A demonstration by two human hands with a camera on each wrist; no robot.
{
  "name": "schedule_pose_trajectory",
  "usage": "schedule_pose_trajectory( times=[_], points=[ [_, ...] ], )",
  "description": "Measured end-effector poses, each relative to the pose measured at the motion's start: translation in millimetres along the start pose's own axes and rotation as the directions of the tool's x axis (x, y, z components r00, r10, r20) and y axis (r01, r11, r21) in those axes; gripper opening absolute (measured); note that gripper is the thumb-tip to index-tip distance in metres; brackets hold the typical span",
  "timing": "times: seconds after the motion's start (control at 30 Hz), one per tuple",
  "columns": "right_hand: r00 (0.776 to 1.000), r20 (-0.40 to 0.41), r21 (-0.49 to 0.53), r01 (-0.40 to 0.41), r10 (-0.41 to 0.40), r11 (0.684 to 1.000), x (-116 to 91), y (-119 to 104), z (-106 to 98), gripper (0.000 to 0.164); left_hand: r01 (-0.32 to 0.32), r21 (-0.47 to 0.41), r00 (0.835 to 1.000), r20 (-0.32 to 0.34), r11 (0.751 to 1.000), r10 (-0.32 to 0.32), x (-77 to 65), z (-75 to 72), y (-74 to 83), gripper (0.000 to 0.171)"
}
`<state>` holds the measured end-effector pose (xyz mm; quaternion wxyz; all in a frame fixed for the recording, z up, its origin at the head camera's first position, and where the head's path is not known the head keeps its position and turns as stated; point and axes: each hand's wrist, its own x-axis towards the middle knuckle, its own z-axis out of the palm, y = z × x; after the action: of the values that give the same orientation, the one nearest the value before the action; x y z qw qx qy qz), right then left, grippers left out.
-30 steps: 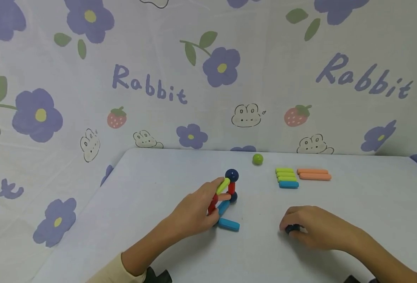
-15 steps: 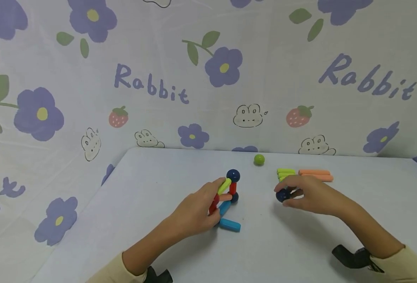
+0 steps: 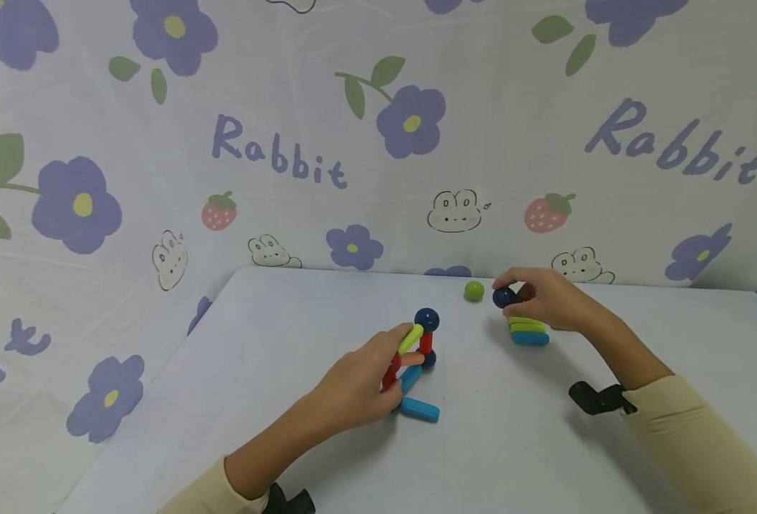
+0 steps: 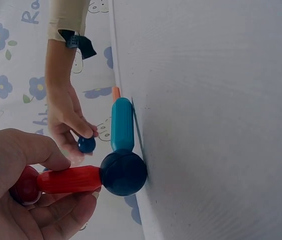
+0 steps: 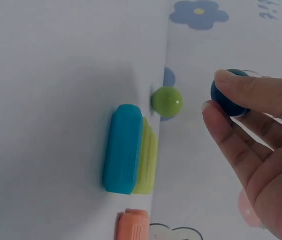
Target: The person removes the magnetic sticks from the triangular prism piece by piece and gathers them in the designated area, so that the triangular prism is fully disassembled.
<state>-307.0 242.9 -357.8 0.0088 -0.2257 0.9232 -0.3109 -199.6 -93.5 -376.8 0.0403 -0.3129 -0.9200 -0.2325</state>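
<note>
My left hand (image 3: 359, 382) grips a red rod (image 4: 70, 180) of a small frame built from rods and balls. A dark blue ball (image 4: 124, 173) sits at that rod's end, with a blue rod (image 4: 122, 125) joined to it. On the frame's far side, a dark blue ball (image 3: 426, 320) tops a short red rod (image 3: 425, 343), and a yellow-green rod (image 3: 410, 338) slants toward my left hand. Between thumb and fingers, my right hand (image 3: 542, 296) pinches a loose dark blue ball (image 5: 229, 93), held up above the table's back part.
A green ball (image 3: 474, 291) lies near the table's back edge. Beside it, under my right hand, are yellow-green rods (image 3: 526, 325) and a blue rod (image 3: 530, 338). Orange rods (image 5: 132, 225) lie partly hidden behind that hand. A floral cloth (image 3: 276, 207) hangs behind the table (image 3: 276, 314).
My right hand has lifted the dark blue ball off the table and carried it away from me, over the loose rods. The left hand keeps its grip on the frame.
</note>
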Motion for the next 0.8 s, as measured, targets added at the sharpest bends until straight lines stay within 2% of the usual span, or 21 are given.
schedule_pose_trajectory(
  times=[0.17,0.4,0.8],
  points=[
    [1.0,-0.021,-0.04,-0.021,0.02,0.999,19.2,8.7,2.9,0.036,-0.002,0.002,1.0,0.0,1.0,0.002,0.5,0.2,-0.1,0.079],
    [0.994,-0.029,-0.055,-0.102,0.101,0.993,42.0,22.9,8.4,0.034,0.014,-0.003,1.0,0.004,1.0,-0.014,-0.1,0.7,0.3,0.081],
    [0.973,-0.008,-0.093,-0.23,0.23,0.969,59.9,37.4,16.9,0.032,0.024,-0.005,1.0,0.013,1.0,-0.024,0.4,2.3,1.1,0.083]
  ],
)
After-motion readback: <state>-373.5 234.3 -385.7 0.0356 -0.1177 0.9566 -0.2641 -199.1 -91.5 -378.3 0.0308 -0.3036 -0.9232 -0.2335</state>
